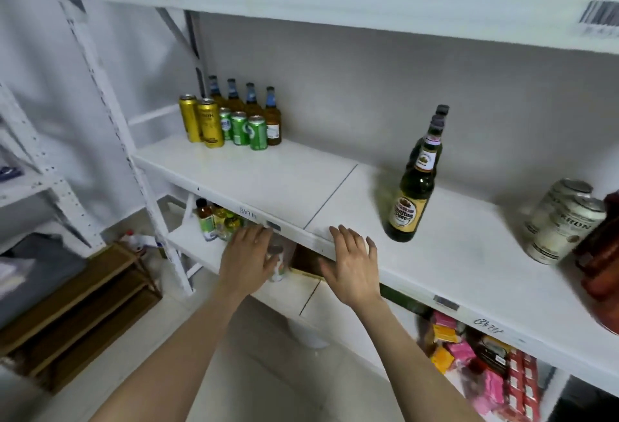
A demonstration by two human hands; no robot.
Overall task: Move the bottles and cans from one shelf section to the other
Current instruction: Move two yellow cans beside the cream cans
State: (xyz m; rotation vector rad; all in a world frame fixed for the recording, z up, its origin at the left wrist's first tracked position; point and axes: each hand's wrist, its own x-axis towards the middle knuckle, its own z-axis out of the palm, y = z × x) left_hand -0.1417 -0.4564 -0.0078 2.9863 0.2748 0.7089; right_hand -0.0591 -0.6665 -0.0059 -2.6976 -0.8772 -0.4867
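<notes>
both hands empty at the shelf edge, main risk is tipping the tall bottles

left hand (pixel 248 259) and right hand (pixel 351 264) both released, fingers loose, holding nothing, hovering at the front lip of the shelf (pixel 268 170) either side of the seam (pixel 330 199). green beer bottles (pixel 413 194) stand in a tight front-to-back row on the right section, silver cans (pixel 562 224) further right. left section has yellow cans (pixel 202 121), green cans (pixel 246 130) and brown bottles (pixel 249 100) packed in the back corner. likely hazards: pulling the front green bottle could knock the ones behind it, as they are glass, tall and top-heavy. setting anything into the crowded left group could domino the cans. left hand is close to a small can (pixel 276 262) on the lower shelf and could bump it.
</notes>
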